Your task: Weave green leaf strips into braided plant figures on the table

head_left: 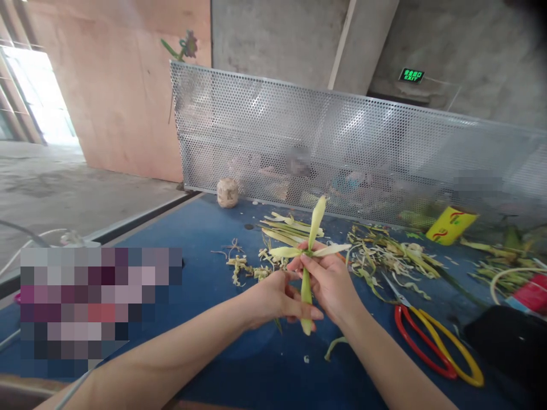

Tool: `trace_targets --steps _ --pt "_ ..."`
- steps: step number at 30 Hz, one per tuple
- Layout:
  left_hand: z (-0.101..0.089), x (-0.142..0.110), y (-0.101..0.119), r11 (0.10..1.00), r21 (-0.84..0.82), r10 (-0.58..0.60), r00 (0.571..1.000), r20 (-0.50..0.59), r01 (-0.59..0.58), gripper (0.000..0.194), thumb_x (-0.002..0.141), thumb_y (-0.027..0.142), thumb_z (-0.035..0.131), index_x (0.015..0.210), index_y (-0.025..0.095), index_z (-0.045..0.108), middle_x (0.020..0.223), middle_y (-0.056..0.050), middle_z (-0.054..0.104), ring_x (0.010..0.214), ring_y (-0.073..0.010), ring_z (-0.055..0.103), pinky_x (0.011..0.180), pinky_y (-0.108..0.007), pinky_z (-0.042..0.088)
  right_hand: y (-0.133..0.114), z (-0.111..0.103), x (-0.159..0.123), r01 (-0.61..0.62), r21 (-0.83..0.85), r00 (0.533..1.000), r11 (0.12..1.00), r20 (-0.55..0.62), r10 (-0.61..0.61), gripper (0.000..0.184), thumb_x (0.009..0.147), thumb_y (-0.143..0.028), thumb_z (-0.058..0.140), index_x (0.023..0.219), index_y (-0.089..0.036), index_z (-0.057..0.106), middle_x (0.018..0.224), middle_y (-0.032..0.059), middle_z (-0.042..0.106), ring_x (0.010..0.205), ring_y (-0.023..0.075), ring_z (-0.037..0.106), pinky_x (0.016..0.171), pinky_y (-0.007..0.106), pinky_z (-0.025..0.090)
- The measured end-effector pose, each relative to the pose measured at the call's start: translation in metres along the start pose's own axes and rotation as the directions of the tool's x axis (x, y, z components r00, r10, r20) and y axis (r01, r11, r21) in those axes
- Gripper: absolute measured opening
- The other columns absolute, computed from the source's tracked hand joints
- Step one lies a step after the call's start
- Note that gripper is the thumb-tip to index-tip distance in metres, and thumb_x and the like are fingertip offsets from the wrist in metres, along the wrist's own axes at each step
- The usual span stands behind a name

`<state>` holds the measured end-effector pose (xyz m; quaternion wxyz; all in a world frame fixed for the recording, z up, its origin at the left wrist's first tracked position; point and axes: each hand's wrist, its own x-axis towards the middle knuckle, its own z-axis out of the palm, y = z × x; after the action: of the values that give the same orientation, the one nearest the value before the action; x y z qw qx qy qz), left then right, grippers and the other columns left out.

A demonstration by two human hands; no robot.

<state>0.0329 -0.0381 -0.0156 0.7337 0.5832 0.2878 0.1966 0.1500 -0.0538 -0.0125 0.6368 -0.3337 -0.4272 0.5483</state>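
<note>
Four pale green strips that look like corn husk form a cross-shaped husk piece (317, 225), held up over the table. My right hand (335, 282) pinches its middle, where the strips meet, between thumb and fingers. Around the lower strip, the fingers of my left hand (282, 296) are closed, with the strip's tip sticking out below. Just behind the hands lie flat husk strips (286, 236) and some curled yellowish scraps (239, 267). Scissors (431, 341) with one red and one yellow handle rest to the right of my right forearm, blades pointing away.
A blue tabletop (188, 228) carries a heap of shredded husk (393, 253). A perforated metal panel (273, 125) closes the back edge. Near it stand a wrapped roundish object (227, 192) and a yellow roll (452, 225). A black object (504, 341) sits at right; the left area is blurred out.
</note>
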Motion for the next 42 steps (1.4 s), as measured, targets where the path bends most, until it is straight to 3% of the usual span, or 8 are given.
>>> trace_targets --steps 8,12,15,23,31,36,39,42 --pt "-0.010 0.002 -0.005 0.980 0.183 0.109 0.983 -0.149 -0.080 0.109 0.055 0.024 0.076 0.136 0.010 0.005 0.068 -0.004 0.066 0.061 -0.0172 0.062 0.053 -0.024 0.042 0.003 -0.009 0.015 0.011 0.023 0.999 1.000 -0.042 -0.010 0.038 0.063 -0.028 0.070 0.093 -0.017 0.051 0.056 -0.0031 0.059 0.051 0.0101 0.050 0.052 0.023 0.039" --pt "-0.031 -0.004 0.013 0.941 0.319 0.259 0.853 -0.453 -0.117 0.132 0.046 0.033 0.080 0.136 0.013 -0.014 0.117 -0.021 0.051 0.091 -0.0264 0.057 0.067 -0.033 0.046 -0.006 -0.022 0.020 0.075 -0.169 0.996 0.983 -0.030 -0.081 0.050 0.068 -0.032 0.067 0.108 -0.018 0.040 0.053 -0.0039 0.060 0.045 0.0100 0.045 0.047 0.023 0.033" --pt "-0.038 -0.005 0.021 0.862 0.451 0.444 0.776 -0.448 -0.233 0.105 0.062 0.036 0.070 0.137 0.009 0.003 0.112 -0.019 0.054 0.103 -0.0271 0.050 0.077 -0.035 0.043 -0.009 -0.028 0.018 0.028 -0.368 0.995 0.929 0.101 0.010 0.043 0.073 -0.034 0.062 0.104 -0.017 0.037 0.054 -0.0009 0.063 0.043 0.0096 0.044 0.046 0.022 0.032" --pt "-0.022 -0.004 0.014 0.799 0.481 0.529 0.801 -0.279 -0.361 0.083 0.075 0.021 0.057 0.137 0.021 0.001 0.104 -0.010 0.060 0.055 -0.0088 0.054 0.053 -0.024 0.044 0.004 -0.026 0.014 0.023 -0.475 0.960 0.880 0.255 0.113 0.040 0.076 -0.034 0.058 0.102 -0.019 0.031 0.054 -0.0014 0.063 0.039 0.0073 0.038 0.041 0.020 0.027" --pt "-0.032 0.000 0.014 0.912 0.199 0.373 0.927 -0.045 -0.358 0.062 0.075 0.019 0.060 0.124 0.019 0.022 0.077 -0.004 0.064 0.056 -0.0144 0.064 0.042 -0.018 0.041 0.003 -0.020 0.005 0.050 -0.533 0.945 0.844 0.299 0.133 0.061 0.079 -0.028 0.054 0.125 -0.019 0.014 0.056 -0.0040 0.060 0.054 0.0151 0.058 0.053 0.026 0.041" --pt "-0.035 0.004 0.015 0.916 0.139 0.398 0.893 -0.212 -0.375 0.066 0.068 0.016 0.067 0.121 0.020 0.028 0.083 -0.004 0.065 0.053 -0.0120 0.062 0.039 -0.016 0.039 0.002 -0.027 0.004 0.375 -0.834 0.926 0.405 0.312 -0.213 0.062 0.079 -0.027 0.052 0.130 -0.022 0.016 0.089 0.0072 0.061 0.082 0.0219 0.057 0.075 0.040 0.042" --pt "-0.035 0.005 0.017 0.910 0.118 0.414 0.843 -0.344 -0.398 0.066 0.067 0.016 0.067 0.122 0.020 0.030 0.084 -0.004 0.066 0.054 -0.0120 0.063 0.041 -0.017 0.041 -0.002 -0.028 0.001 0.533 -0.844 0.730 -0.069 0.499 -0.466 0.044 0.079 -0.022 0.051 0.121 -0.022 0.039 0.104 0.0119 0.053 0.093 0.0250 0.050 0.083 0.043 0.035" --pt "-0.035 0.005 0.018 0.912 0.070 0.394 0.817 -0.421 -0.404 0.061 0.064 0.017 0.070 0.117 0.017 0.038 0.083 -0.005 0.067 0.063 -0.0140 0.064 0.049 -0.020 0.046 -0.005 -0.026 -0.004 0.611 -0.710 0.569 -0.349 0.701 -0.430 0.030 0.078 -0.016 0.051 0.107 -0.026 0.054 0.099 0.0084 0.052 0.089 0.0220 0.050 0.080 0.040 0.031"
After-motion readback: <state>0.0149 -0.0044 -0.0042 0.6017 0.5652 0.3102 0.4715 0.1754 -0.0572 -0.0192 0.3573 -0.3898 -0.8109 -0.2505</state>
